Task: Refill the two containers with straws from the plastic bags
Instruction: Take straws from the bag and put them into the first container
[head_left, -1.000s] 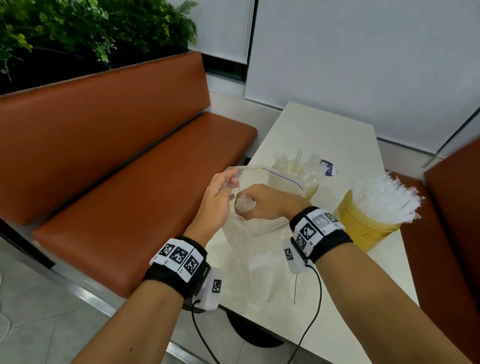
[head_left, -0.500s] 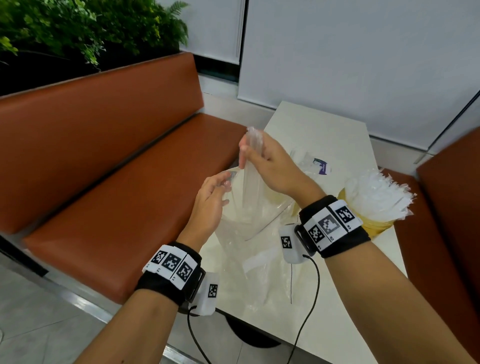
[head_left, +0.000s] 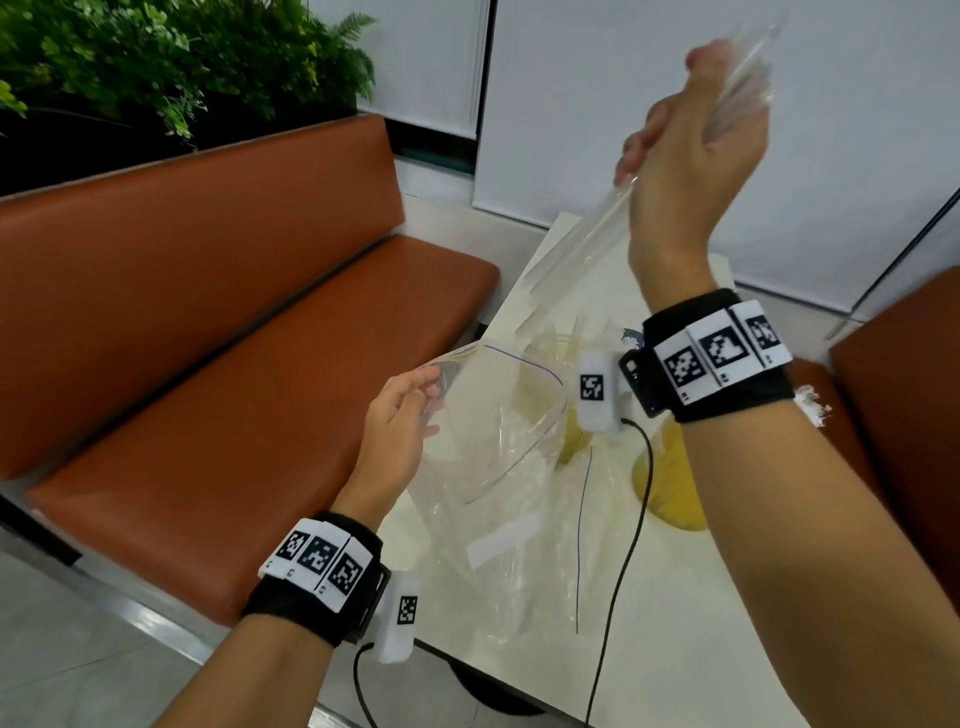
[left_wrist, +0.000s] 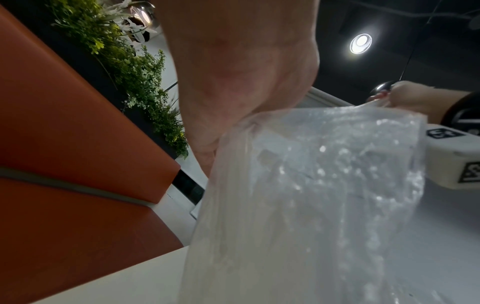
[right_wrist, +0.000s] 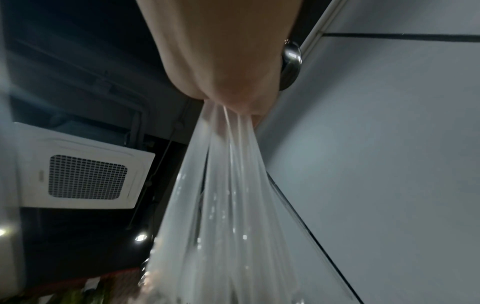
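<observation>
My right hand is raised high and grips a bundle of clear wrapped straws whose lower ends still reach down toward the bag mouth. The right wrist view has the straws fanning down from the fist. My left hand pinches the rim of the clear plastic bag and holds it open above the table; the left wrist view is filled with the bag. Two yellow containers stand behind: one seen through the bag, the other mostly hidden by my right forearm.
The white table is narrow, with an orange bench along its left and an orange seat on the right. Plants stand behind the bench. Black wrist cables hang over the table.
My right hand went into the bag, took hold of a bundle of straws and has lifted it high to the upper right. The left hand has kept its hold on the bag rim.
</observation>
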